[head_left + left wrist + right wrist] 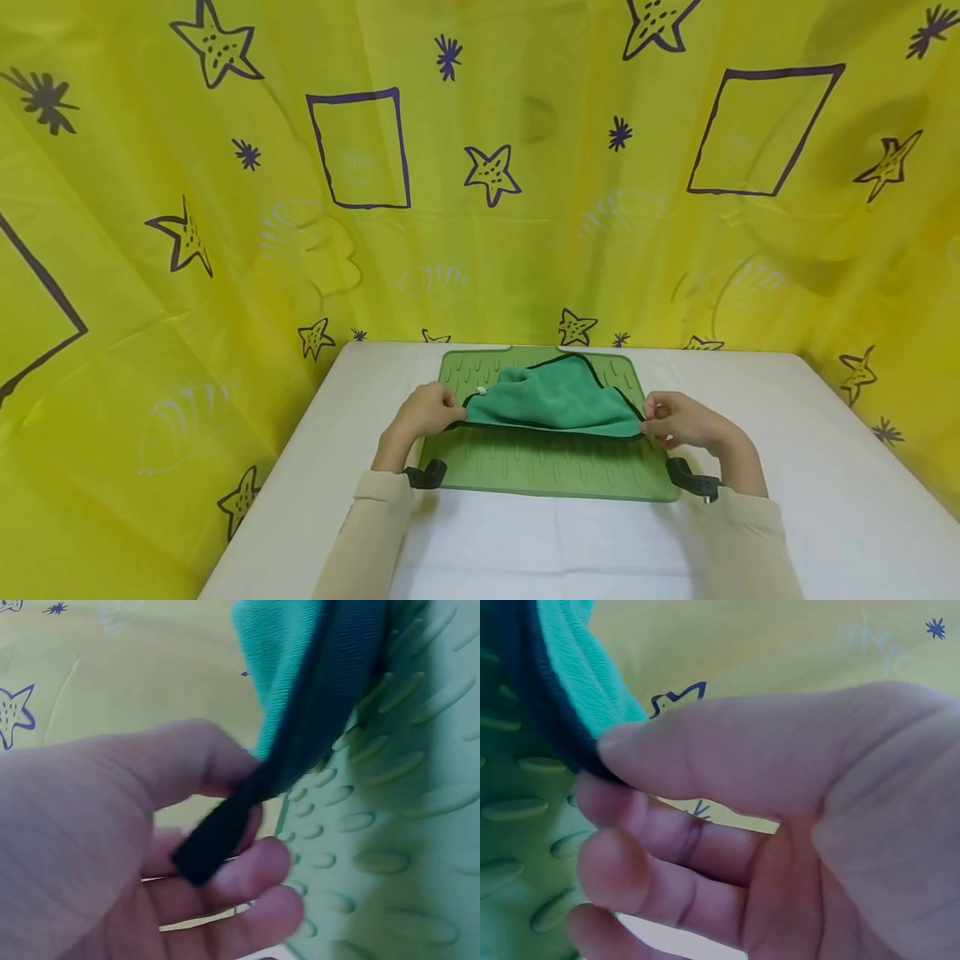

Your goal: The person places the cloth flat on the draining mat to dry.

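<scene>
A green cloth with a dark edging is stretched between both hands above a ribbed green mat. My left hand pinches its near left corner between thumb and index finger; in the left wrist view a dark end of the edging sticks out past the fingertips. The near right corner is pinched by my right hand, thumb on top, the other fingers loosely bent below. Between the hands the near edge runs almost straight, while the far part lies rumpled over the mat. A small white tag shows at its left side.
The mat lies on a white table. Behind and at both sides hangs a yellow curtain printed with stars and squares. Dark camera mounts sit at both wrists, close to the mat's side edges.
</scene>
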